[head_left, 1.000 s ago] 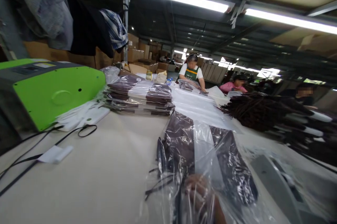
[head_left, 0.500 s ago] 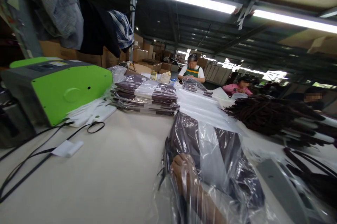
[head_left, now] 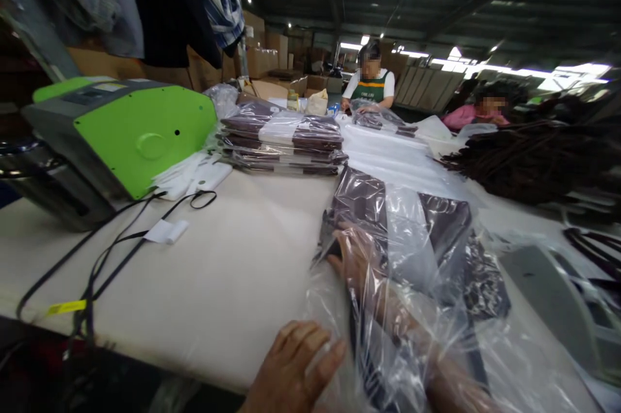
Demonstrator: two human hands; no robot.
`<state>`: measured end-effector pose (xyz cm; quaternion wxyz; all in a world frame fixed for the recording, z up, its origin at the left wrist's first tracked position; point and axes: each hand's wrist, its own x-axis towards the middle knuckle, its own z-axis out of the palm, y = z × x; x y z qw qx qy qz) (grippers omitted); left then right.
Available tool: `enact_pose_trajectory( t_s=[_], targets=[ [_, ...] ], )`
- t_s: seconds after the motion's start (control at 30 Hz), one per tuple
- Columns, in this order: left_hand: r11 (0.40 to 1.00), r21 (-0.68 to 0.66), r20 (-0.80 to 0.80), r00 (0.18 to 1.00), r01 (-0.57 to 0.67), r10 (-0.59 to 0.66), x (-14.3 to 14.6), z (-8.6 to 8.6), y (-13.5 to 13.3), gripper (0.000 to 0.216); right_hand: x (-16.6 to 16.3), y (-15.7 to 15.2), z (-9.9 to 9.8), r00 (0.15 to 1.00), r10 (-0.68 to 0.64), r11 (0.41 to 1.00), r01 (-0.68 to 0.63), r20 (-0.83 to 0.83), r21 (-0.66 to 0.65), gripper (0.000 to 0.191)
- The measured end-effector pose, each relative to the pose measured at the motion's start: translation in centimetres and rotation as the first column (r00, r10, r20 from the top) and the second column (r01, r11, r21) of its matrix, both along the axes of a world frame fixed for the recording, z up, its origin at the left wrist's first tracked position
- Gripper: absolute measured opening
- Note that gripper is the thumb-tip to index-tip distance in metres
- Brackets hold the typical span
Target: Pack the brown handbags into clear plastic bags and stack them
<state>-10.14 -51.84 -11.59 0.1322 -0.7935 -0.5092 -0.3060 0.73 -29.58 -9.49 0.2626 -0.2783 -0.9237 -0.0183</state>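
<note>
On the white table lies a folded dark brown fabric item (head_left: 361,199) with a broad white band (head_left: 410,232) across it, inside a clear plastic bag (head_left: 412,342). My right hand (head_left: 361,257) reaches into the bag from the lower right. Seen through the film, it rests at the item's left edge, fingers stretched and thumb apart. Outside the bag, my left hand (head_left: 295,361) hovers low by its left side, fingers slightly curved and thumb spread, holding nothing visible.
A green and grey machine (head_left: 150,134) stands at left, with black cords (head_left: 121,238) and white slips (head_left: 194,173) before it. Wrapped brown items (head_left: 281,134) are stacked behind. A grey device (head_left: 543,296) and a dark fabric heap (head_left: 528,160) lie right. One co-worker (head_left: 371,83) stands across.
My left hand has come into view at the bottom. Inside the bag, my right hand's fingers have straightened from a curled pose. The view has tilted down.
</note>
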Motion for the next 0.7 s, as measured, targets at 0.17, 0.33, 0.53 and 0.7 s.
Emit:
enact_pose_trajectory(
  t_s=[0.17, 0.33, 0.53, 0.7],
  targets=[
    [0.993, -0.095, 0.047, 0.996, -0.075, 0.080, -0.6, -0.9, -1.3, 0.047, -2.2, -0.2, 0.1, 0.997, 0.008, 0.998, -0.003, 0.083, -0.060, 0.071],
    [0.967, -0.230, 0.098, 0.985, -0.114, 0.139, 0.1, -0.6, -0.8, 0.033, -3.2, 0.3, -1.2, 0.998, -0.063, 0.991, 0.059, -0.024, -0.124, 0.060],
    [0.951, -0.277, 0.246, 0.967, 0.136, -0.066, -0.1, 1.2, -0.3, 0.040, -2.7, 0.9, -1.8, 0.993, -0.044, 0.999, 0.043, -0.110, -0.008, 0.045],
    [0.923, -0.184, 0.274, 0.919, 0.338, -0.283, 1.8, -0.5, -1.4, 0.047, -0.5, -0.9, -1.1, 0.998, -0.023, 0.998, 0.025, 0.055, -0.051, 0.057]
  ],
)
